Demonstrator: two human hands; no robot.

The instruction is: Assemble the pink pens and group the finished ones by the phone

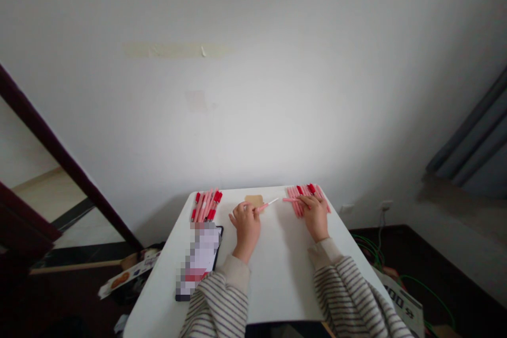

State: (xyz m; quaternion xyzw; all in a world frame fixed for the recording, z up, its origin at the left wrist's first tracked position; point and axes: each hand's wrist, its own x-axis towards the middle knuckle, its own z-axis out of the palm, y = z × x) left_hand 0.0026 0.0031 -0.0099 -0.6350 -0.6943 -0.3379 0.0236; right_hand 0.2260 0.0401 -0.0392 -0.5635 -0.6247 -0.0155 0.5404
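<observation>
My left hand (pixel 246 223) rests near the middle of the white table (pixel 277 274), fingers curled round a thin pink refill (pixel 266 204) whose white tip points right. My right hand (pixel 316 215) lies on a pile of pink pen barrels (pixel 295 202) at the table's far right, fingertips pinching one barrel from the pile. A few red caps (pixel 311 188) lie at the back of that pile. At the far left lies a bundle of finished red-capped pens (pixel 206 206). A small tan pad (pixel 254 200) sits between the hands at the far edge.
A phone (pixel 200 261) with a blurred screen lies on the table's left side. The table stands against a white wall. On the floor are a printed box (pixel 130 272) at left, green cables (pixel 372 248) and a carton (pixel 402 301) at right.
</observation>
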